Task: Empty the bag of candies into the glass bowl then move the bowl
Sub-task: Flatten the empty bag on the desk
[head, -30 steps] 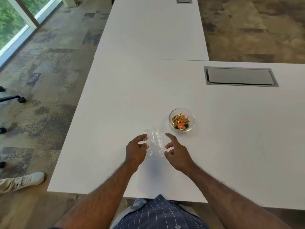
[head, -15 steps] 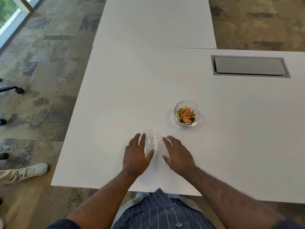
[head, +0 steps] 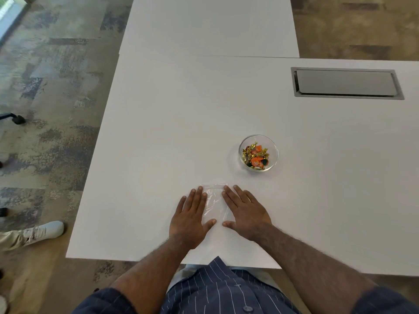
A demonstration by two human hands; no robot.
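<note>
Half of the job looked done at this moment. You had the candies (head: 256,156) heaped inside the glass bowl (head: 258,152), which stood on the counter (head: 158,132) right of the frame's centre, well apart from your hands. The bag (head: 214,203) lay flat and see-through in the lower middle of the frame, apparently empty. Your left hand (head: 190,219) and right hand (head: 246,214) rested palm-down on either side of it, each grip spread flat with fingers pressing the plastic's edges, pinching nothing. By my reading, moving the bowl remained; neither hand had reached it yet.
</note>
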